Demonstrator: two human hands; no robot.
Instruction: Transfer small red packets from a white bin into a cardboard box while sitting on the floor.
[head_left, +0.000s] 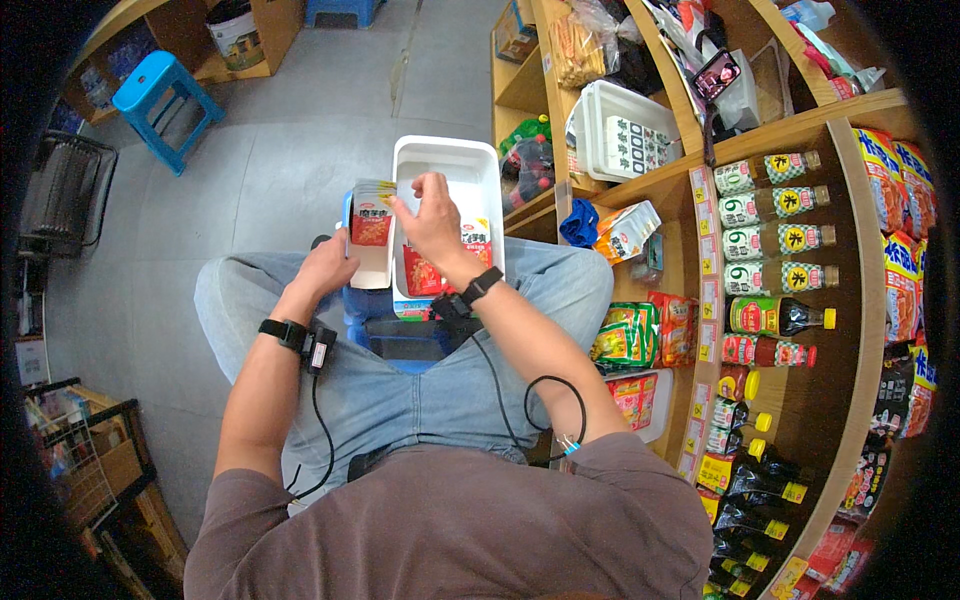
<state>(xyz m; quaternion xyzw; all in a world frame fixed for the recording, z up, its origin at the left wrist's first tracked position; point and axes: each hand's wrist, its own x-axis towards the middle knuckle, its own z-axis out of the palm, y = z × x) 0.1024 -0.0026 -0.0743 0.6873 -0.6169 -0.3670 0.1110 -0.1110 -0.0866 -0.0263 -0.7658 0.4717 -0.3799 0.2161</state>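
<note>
A small white box (372, 276) holds a stack of red snack packets (371, 225) with clear upper ends. My left hand (330, 262) grips this box by its left side. To the right of it is a deeper white plastic tub (448, 154), with more red and white snack packets (426, 271) at its near end. My right hand (431, 217) is over the tub, thumb reaching towards the upper edge of the stack; whether it pinches a packet is unclear. Both containers are above a blue stool (364, 322) between my knees.
Wooden shelves (855, 187) on the right hold bottles (784, 315) and snack bags (626, 334). A white bin (592, 135) and a phone (716, 75) are farther up. A blue stool (146, 79) stands on the floor at upper left. Cables hang from both wrists.
</note>
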